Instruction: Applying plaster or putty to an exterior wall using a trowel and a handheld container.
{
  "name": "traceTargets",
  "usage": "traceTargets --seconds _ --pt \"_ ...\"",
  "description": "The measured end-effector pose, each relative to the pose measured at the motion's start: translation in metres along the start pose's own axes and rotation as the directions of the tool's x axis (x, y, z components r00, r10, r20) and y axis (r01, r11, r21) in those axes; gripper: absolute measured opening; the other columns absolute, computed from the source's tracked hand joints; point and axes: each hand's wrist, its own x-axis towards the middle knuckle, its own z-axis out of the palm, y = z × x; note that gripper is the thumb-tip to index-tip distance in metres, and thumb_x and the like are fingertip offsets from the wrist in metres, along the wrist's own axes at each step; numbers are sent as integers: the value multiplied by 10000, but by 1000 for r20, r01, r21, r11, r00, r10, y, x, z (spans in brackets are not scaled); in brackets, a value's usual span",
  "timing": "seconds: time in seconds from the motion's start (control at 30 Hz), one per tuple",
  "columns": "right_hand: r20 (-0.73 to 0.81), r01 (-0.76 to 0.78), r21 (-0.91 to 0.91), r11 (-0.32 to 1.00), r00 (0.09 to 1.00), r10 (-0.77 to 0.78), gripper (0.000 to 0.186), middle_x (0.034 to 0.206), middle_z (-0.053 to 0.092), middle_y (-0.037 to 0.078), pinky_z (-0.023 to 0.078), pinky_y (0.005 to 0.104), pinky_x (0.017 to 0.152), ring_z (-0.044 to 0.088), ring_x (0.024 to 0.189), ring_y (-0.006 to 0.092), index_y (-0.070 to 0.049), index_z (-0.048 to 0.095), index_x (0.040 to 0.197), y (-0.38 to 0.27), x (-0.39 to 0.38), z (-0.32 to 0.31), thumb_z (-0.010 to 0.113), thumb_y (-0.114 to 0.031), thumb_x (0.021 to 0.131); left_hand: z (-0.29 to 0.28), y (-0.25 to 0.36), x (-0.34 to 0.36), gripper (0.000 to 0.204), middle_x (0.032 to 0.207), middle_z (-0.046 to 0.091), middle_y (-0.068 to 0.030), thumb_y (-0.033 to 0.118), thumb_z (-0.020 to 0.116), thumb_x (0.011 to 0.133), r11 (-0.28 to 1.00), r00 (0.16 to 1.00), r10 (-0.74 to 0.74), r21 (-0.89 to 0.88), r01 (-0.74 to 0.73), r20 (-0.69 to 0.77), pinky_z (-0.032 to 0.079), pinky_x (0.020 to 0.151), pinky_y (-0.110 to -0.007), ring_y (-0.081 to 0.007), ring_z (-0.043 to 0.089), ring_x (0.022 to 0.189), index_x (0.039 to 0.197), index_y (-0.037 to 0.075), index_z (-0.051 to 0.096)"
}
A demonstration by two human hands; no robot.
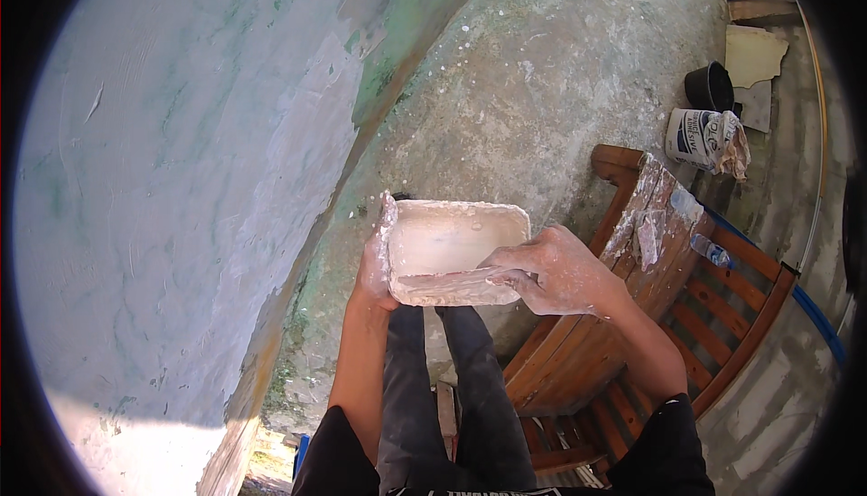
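Whitish paste is spread over the rectangular tub [456, 296], which is held to the left of the wooden desk [578, 352]. The end away from the desk is gripped by the left hand [374, 270]; by the right hand [564, 270], closer to the desk, what looks like a thin flat tool [442, 282] is pinched along the tub's near wall. The tub is judged to be light and rather stiff, but its coated rim may be slippery. It is best supported around the end away from the desk, with the palm against the wall.
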Motion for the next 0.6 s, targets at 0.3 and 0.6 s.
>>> traceTargets --seconds 0.3,0.6 --pt "10 -253 480 840 959 283 123 645 572 86 440 296 559 537 622 89 -4 613 907 24 6 -10 617 -74 806 -16 10 5 557 1084 588 -170 481 398 921 996 999 -31 -87 30 -13 496 838 -392 -272 597 957 1151 -13 513" --pt "-190 21 926 377 888 418 328 963 629 6 485 235 722 571 821 56 24 534 1164 45 32 3 589 -54 850 -28 32 -1 626 1143 566 -179 529 382 904 997 999 45 -65 -43 30 473 885 -424 -290 577 1014 1187 -19 493"
